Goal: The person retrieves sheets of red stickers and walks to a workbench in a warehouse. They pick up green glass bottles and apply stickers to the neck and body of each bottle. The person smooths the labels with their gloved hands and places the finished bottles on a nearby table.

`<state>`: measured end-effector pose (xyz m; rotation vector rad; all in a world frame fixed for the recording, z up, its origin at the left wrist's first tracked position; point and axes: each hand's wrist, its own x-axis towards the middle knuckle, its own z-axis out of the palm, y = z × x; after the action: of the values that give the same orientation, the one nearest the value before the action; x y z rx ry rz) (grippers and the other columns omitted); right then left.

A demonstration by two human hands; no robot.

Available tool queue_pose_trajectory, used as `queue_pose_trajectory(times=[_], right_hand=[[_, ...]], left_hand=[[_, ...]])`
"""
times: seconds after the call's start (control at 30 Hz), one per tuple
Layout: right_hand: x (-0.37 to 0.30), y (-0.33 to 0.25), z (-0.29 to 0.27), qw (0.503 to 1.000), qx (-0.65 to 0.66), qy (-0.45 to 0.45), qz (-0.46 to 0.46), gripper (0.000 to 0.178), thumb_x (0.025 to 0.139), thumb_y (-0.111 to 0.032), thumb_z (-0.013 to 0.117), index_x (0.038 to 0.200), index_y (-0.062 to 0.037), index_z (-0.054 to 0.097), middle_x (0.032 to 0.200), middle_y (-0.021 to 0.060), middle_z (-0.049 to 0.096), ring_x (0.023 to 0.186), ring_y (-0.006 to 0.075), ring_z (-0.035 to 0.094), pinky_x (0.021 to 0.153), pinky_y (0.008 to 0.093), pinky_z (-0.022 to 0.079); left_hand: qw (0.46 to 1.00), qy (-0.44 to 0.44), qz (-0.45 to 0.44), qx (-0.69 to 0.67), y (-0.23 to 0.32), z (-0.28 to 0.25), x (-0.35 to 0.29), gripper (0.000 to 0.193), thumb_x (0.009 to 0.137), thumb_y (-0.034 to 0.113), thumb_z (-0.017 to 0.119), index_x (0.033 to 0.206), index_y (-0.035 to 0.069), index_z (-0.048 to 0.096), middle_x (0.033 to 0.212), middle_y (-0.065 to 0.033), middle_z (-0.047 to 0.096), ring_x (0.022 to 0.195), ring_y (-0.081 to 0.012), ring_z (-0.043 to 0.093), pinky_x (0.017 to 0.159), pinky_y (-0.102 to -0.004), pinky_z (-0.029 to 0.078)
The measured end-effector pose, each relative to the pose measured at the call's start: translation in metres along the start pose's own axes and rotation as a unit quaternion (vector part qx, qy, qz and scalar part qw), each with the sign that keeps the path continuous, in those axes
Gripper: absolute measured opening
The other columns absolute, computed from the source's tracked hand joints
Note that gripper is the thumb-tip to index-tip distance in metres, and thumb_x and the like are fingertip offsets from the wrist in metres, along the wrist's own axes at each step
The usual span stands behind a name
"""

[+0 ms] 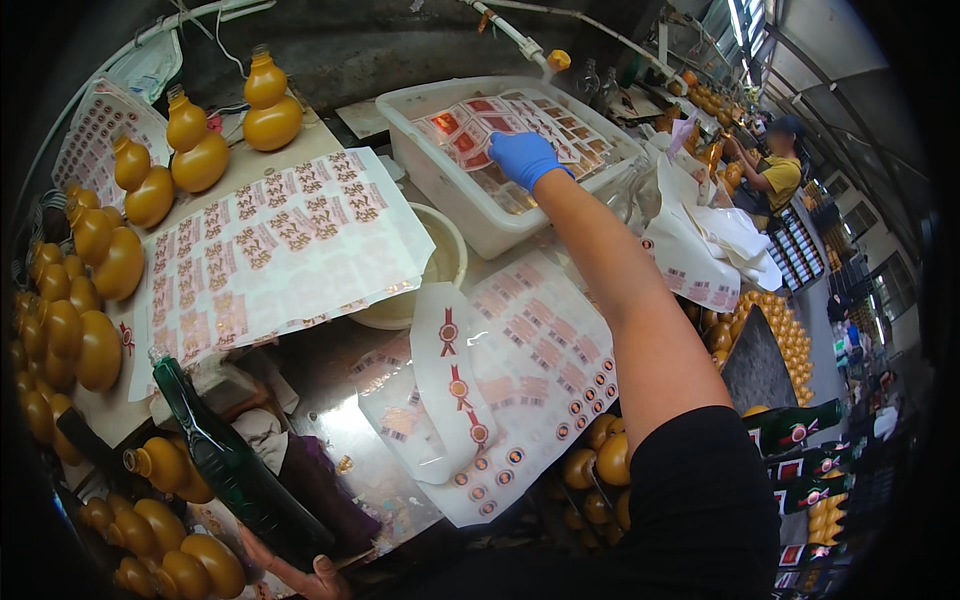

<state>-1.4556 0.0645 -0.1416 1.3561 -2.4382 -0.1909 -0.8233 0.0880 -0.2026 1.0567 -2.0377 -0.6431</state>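
Observation:
My right hand (527, 160), in a blue glove, reaches over a white plastic tub (480, 225). Its fingers are pinched together at a decal sheet (468, 130) with red and gold squares, lying among other sheets in the tub. The fingertips are partly hidden. At the lower left, my bare left hand (290, 572) grips the base end of a dark green glass bottle (235, 455). The bottle leans, its neck pointing up and to the left. Most of that palm is hidden behind the bottle.
Printed decal sheets (270, 240) cover the bench's left side, above a round white bucket (450, 250). More sheets (540, 350) lie nearer me. Yellow gourd-shaped bottles (272, 105) crowd the left. Labelled green bottles (800, 425) stand right. A person (775, 170) sits farther off.

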Motion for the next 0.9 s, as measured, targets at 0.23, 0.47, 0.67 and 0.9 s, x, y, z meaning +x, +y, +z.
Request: queue_pose_trajectory(times=[0.23,0.47,0.67,0.9], right_hand=[[0.0,0.001,0.006,1.0,-0.003,0.018,-0.012,0.017,0.082,-0.021,0.05,0.091,-0.0103,0.06,0.086,0.0182,0.065,0.079,0.0367,0.063,0.07,0.0456,0.05],[0.008,0.022,-0.015,0.993,-0.061,-0.004,0.101,0.018,0.08,-0.021,0.056,0.091,-0.009,0.065,0.092,0.0142,0.067,0.086,0.0308,0.065,0.073,0.0417,0.052],[0.001,0.025,-0.033,0.979,0.091,-0.136,0.125,0.026,0.077,-0.02,0.062,0.1,-0.009,0.068,0.098,0.0155,0.066,0.091,0.0284,0.064,0.08,0.0383,0.05],[0.0,-0.035,-0.034,0.913,0.093,-0.396,-0.038,0.04,0.077,-0.016,0.059,0.117,-0.0148,0.061,0.109,0.0137,0.063,0.096,0.0259,0.062,0.082,0.0391,0.048]], left_hand=[[0.999,0.001,0.018,0.028,-0.003,0.0,-0.001,0.092,0.084,0.064,0.046,0.141,-0.003,0.02,0.141,-0.0258,0.025,0.126,-0.0393,0.032,0.103,-0.0462,0.027],[1.0,-0.004,0.018,0.014,-0.007,0.001,-0.005,0.089,0.086,0.058,0.049,0.141,-0.005,0.018,0.14,-0.0261,0.024,0.125,-0.0392,0.031,0.102,-0.0474,0.028],[1.0,0.005,0.01,-0.011,-0.002,0.001,-0.002,0.09,0.086,0.057,0.051,0.141,-0.005,0.015,0.139,-0.0263,0.025,0.123,-0.0373,0.033,0.101,-0.0462,0.03],[1.0,0.008,0.024,0.007,0.003,0.003,0.002,0.089,0.087,0.055,0.051,0.141,-0.005,0.016,0.137,-0.0268,0.026,0.121,-0.0381,0.035,0.099,-0.0463,0.033]])
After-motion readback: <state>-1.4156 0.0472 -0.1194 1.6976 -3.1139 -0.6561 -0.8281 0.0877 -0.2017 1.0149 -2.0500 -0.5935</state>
